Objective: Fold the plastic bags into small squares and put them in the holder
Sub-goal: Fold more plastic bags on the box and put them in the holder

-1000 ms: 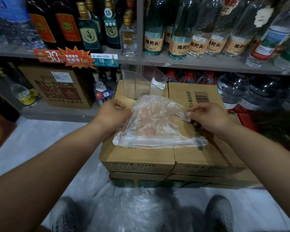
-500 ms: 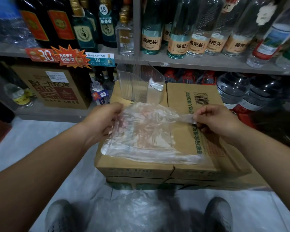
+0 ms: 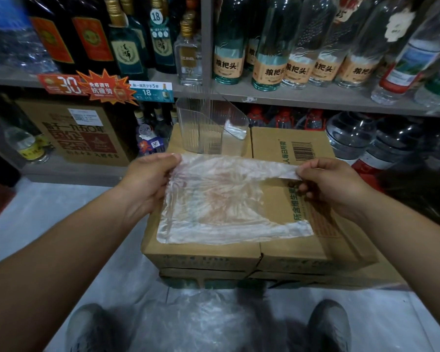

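Two grips hold one clear plastic bag [image 3: 226,207] by its far edge. The left grip [image 3: 148,184] pinches the bag's far left corner with the thumb on top, and the right grip [image 3: 333,186] pinches a stretched strip at its far right, fingers curled under it. The far edge is raised above the cardboard boxes [image 3: 201,257], while the crumpled near edge lies flat close to the boxes' near edge, across the seam between the left and right box. A faint reddish print shows through the film. The clear holder [image 3: 208,130] stands upright at the boxes' far edge, just beyond the bag and apart from it; something pale lies low inside it, too unclear to name. Behind it a shelf [image 3: 315,97] carries rows of bottles [image 3: 226,47]. On the floor a heap of clear plastic [image 3: 201,321] lies between two grey shoes [image 3: 89,326]
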Demonstrator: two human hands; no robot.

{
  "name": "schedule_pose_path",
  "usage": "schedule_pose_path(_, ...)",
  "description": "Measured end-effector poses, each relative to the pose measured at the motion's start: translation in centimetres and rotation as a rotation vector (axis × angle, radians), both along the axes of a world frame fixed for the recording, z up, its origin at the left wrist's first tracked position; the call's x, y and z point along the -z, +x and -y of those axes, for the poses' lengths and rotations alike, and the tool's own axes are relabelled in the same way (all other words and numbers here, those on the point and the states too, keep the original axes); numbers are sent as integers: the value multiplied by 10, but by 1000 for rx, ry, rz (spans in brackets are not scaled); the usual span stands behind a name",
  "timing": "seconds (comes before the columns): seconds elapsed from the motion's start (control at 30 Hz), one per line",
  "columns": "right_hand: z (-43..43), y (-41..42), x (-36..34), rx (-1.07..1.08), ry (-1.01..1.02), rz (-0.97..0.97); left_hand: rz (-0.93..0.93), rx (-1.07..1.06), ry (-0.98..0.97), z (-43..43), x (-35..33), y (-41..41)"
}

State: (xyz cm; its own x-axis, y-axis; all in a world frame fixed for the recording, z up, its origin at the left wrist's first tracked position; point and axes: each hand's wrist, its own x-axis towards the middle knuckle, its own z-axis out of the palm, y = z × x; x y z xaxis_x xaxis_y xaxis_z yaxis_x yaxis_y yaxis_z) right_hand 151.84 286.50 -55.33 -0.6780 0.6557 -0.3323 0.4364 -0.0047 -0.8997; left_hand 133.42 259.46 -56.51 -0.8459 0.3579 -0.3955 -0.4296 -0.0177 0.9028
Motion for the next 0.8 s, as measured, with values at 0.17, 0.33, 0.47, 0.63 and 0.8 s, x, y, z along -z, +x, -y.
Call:
schedule_pose_path(0.17,-5,1,1,9,115,70,-139,-9,-166,2,-2,1)
schedule_pose_path(0.33,1,-2,9,14,422,91,-169,29,-200,-4,-1,5)
schedule_pose_path(0.47,10,-5,5,21,547,139,-20,130,-98,0,-11,-2)
schedule_pose_path(0.63,42,-11,0,-119,753,112,-430,8,-422,2,-1,-1)
schedule_pose_path(0.8,85,-8,-1,-454,822,242,-1049,446,-875,11,17,33)
